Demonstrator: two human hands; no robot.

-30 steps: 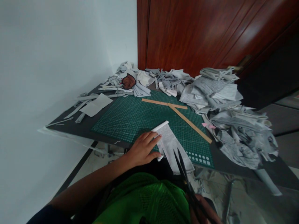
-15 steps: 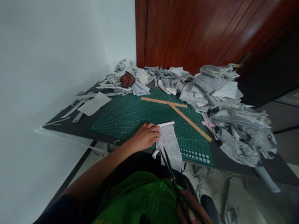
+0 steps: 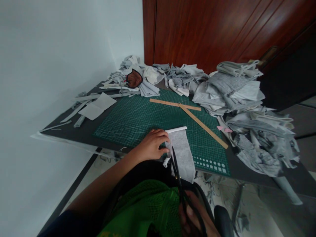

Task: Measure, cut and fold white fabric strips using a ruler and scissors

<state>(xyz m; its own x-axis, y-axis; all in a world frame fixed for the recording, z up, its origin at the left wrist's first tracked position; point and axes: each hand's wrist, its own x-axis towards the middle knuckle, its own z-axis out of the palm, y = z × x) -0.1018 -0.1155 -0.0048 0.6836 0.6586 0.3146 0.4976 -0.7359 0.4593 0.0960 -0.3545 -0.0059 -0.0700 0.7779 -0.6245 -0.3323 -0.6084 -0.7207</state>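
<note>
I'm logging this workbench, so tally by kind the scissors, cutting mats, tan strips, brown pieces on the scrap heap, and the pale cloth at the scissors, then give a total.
Scissors: 1
Green cutting mat: 1
Tan strips: 2
Brown piece: 1
Pale cloth: 1
Total: 6

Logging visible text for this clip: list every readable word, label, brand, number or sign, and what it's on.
Readable text: none.
Green vest: yellow marking at the frame's bottom edge, cut off and blurred, unreadable.
Wooden rulers: any markings too small to read.
Green cutting mat: grid, printed dots and squares; no legible numbers.
Scissors: no lettering discernible.
</note>
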